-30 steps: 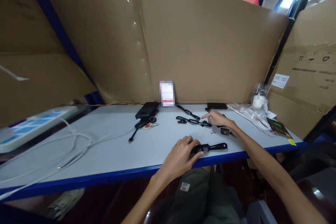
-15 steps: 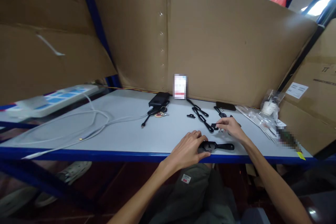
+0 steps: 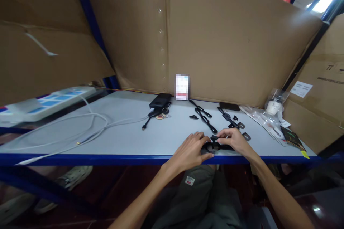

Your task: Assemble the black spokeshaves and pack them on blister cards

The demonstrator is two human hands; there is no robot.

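My left hand (image 3: 191,149) rests at the front edge of the grey shelf (image 3: 120,139), fingers curled over one end of a long black plastic part (image 3: 216,146). My right hand (image 3: 234,139) pinches a small black piece against the top of that same part, close to the left fingertips. Further back lie more black strap-like parts (image 3: 205,118) and a few small black and grey pieces (image 3: 239,124).
A black power bank (image 3: 160,100) with a short cable and keys, a small card (image 3: 182,86) and a dark phone (image 3: 229,106) sit at the back. White cables (image 3: 88,128) and a power strip (image 3: 51,102) lie left. Plastic bags (image 3: 268,118) lie right. Cardboard walls surround the shelf.
My right hand came back from the parts further up the shelf to the long black part, carrying a small piece. The left hand stayed on that part. The camera shifted.
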